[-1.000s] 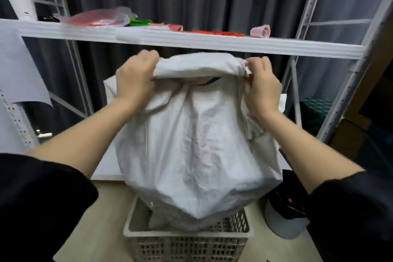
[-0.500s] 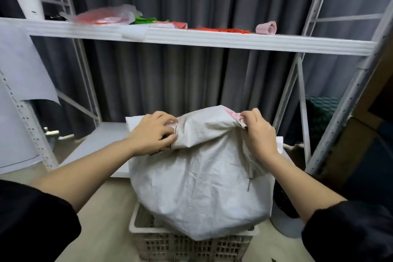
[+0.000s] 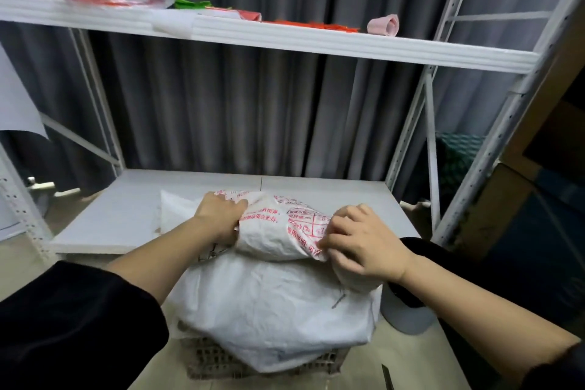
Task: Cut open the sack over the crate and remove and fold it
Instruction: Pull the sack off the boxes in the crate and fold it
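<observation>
A white woven sack (image 3: 272,304) with red print lies slumped on a beige perforated crate (image 3: 209,361) on the floor. Its top part is rolled over into a thick fold. My left hand (image 3: 221,218) grips the left end of that fold. My right hand (image 3: 361,244) pinches the right end, fingers closed on the printed cloth. Most of the crate is hidden under the sack.
A white metal rack stands behind, with a low shelf board (image 3: 126,209) and an upper shelf (image 3: 285,38) holding plastic bags and a pink roll. A grey bin (image 3: 408,317) sits right of the crate. A dark blade tip (image 3: 386,377) shows at the bottom edge.
Both hands have come down with the sack's top, from shelf height to low over the crate. The sack has collapsed and its top has rolled over, showing red print.
</observation>
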Action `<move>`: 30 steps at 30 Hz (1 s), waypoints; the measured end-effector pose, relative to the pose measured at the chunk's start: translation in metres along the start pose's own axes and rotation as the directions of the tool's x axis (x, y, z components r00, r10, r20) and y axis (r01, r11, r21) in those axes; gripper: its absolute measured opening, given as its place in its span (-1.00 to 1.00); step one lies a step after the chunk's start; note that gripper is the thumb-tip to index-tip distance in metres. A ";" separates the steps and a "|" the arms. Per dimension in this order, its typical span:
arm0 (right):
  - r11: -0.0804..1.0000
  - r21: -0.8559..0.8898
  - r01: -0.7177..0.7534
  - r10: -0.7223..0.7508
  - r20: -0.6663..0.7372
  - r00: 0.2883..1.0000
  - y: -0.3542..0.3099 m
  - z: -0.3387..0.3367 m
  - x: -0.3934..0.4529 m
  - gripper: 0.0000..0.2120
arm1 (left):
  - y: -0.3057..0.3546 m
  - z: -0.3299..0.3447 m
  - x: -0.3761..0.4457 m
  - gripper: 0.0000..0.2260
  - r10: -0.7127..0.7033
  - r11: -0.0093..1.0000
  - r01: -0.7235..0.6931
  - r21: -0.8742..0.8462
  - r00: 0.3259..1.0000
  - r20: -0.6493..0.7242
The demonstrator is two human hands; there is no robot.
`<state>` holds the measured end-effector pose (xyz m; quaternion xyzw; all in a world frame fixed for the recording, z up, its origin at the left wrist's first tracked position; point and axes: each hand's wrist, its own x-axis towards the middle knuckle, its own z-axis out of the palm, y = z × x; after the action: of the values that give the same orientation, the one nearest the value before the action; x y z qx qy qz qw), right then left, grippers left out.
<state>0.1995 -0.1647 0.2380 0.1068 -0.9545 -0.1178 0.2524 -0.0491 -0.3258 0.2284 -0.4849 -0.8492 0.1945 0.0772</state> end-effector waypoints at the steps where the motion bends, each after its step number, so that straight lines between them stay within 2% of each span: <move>1: 0.991 0.066 -0.114 0.113 0.026 0.993 0.002 -0.003 0.005 -0.82 | 0.000 -0.001 -0.001 -0.53 0.003 1.000 -0.003 0.000 1.000 -0.027; 3: 0.888 0.247 -0.389 0.344 0.204 0.916 0.011 -0.003 0.015 -0.75 | -0.002 -0.004 -0.004 -0.66 0.009 0.999 -0.012 -0.045 0.997 -0.070; 4: 0.813 0.279 -0.512 0.415 0.339 0.844 0.018 -0.003 0.019 -0.55 | -0.003 -0.004 -0.005 -0.68 0.012 0.998 -0.019 -0.060 0.994 -0.111; 6: 0.669 0.244 -0.702 0.482 0.577 0.660 0.029 0.001 0.025 0.02 | -0.005 -0.004 -0.007 -0.69 0.000 0.996 -0.017 -0.082 0.979 -0.204; 7: 0.606 0.208 -0.768 0.489 0.664 0.566 0.029 0.005 0.027 0.19 | -0.005 -0.003 -0.009 -0.70 -0.029 0.993 -0.001 -0.122 0.969 -0.245; 9: 0.550 0.091 -0.830 0.492 0.768 0.410 0.017 0.020 0.030 0.26 | -0.004 0.000 -0.012 -0.71 -0.126 0.959 0.041 -0.281 0.948 -0.293; 10: 0.574 0.005 -0.819 0.517 0.773 0.367 0.008 0.029 0.029 0.18 | -0.003 0.001 -0.014 -0.72 -0.178 0.922 0.054 -0.383 0.937 -0.299; 11: 0.632 -0.100 -0.769 0.559 0.746 0.362 -0.001 0.035 0.029 0.01 | -0.002 0.002 -0.015 -0.73 -0.219 0.885 0.062 -0.462 0.930 -0.294; 12: 0.696 -0.179 -0.696 0.598 0.681 0.423 -0.004 0.040 0.029 -0.24 | -0.002 0.001 -0.017 -0.74 -0.229 0.867 0.059 -0.495 0.929 -0.290; 14: 0.770 -0.273 -0.576 0.627 0.488 0.607 0.000 0.034 0.038 -0.67 | -0.006 -0.007 -0.018 -0.79 -0.200 0.897 0.051 -0.440 0.933 -0.300; 16: 0.764 -0.308 -0.567 0.644 0.300 0.704 0.020 0.010 0.054 -0.82 | -0.021 -0.031 -0.014 -0.83 -0.217 0.927 0.083 -0.366 0.914 -0.343; 18: 0.738 -0.329 -0.589 0.649 0.112 0.752 0.045 -0.023 0.078 -0.86 | -0.041 -0.069 -0.012 -0.83 -0.304 0.917 0.138 -0.375 0.850 -0.431; 19: 0.717 -0.309 -0.625 0.658 0.003 0.753 0.055 -0.039 0.090 -0.86 | -0.051 -0.090 -0.012 -0.83 -0.361 0.893 0.153 -0.423 0.804 -0.472; 21: 0.664 -0.196 -0.721 0.708 -0.146 0.691 0.068 -0.062 0.106 -0.83 | -0.063 -0.121 -0.013 -0.83 -0.477 0.822 0.151 -0.549 0.710 -0.519; 22: 0.633 -0.167 -0.756 0.747 -0.127 0.653 0.072 -0.070 0.111 -0.80 | -0.064 -0.129 -0.015 -0.82 -0.514 0.797 0.165 -0.581 0.691 -0.508; 23: 0.630 -0.200 -0.750 0.759 -0.042 0.649 0.076 -0.074 0.115 -0.79 | -0.063 -0.132 -0.017 -0.80 -0.493 0.811 0.177 -0.558 0.720 -0.489; 25: 0.699 -0.335 -0.632 0.701 0.145 0.699 0.080 -0.081 0.120 -0.80 | -0.059 -0.129 -0.020 -0.75 -0.339 0.894 0.169 -0.416 0.861 -0.379; 26: 0.716 -0.348 -0.605 0.679 0.146 0.720 0.083 -0.087 0.122 -0.81 | -0.063 -0.131 -0.022 -0.76 -0.312 0.902 0.163 -0.401 0.887 -0.341; 28: 0.720 -0.304 -0.624 0.651 -0.016 0.759 0.092 -0.099 0.127 -0.82 | -0.077 -0.150 -0.026 -0.78 -0.359 0.870 0.143 -0.472 0.840 -0.406; 30: 0.718 -0.168 -0.675 0.643 -0.211 0.736 0.096 -0.104 0.130 -0.82 | -0.087 -0.165 -0.031 -0.79 -0.452 0.839 0.137 -0.527 0.714 -0.535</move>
<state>0.1273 -0.1258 0.4120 -0.2630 -0.8891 -0.1236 0.3538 -0.0491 -0.3492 0.4162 -0.3794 -0.8594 -0.2001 0.2783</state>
